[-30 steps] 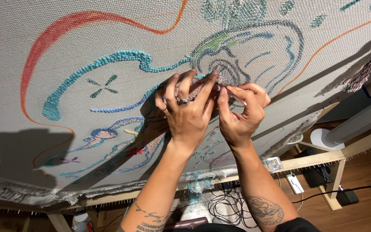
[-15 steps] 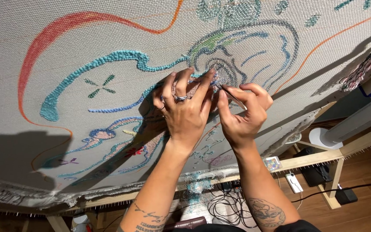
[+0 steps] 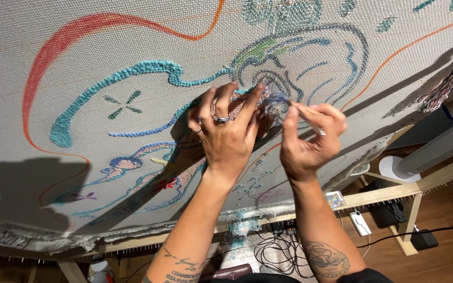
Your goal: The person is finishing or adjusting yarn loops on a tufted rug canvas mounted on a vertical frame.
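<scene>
My left hand [image 3: 226, 133] presses spread fingers on stretched cloth [image 3: 79, 68]; my right hand [image 3: 308, 139] pinches what may be yarn [image 3: 276, 98]. Wooden frame [image 3: 389, 191], cables [image 3: 276, 251] below.

Your left hand [image 3: 226, 136] lies palm-down with its fingers spread and pointing up, silver rings on two of them. Your right hand [image 3: 308, 139] sits just beside it, fingers curled and pinched together. Both tattooed forearms reach upward.
</scene>
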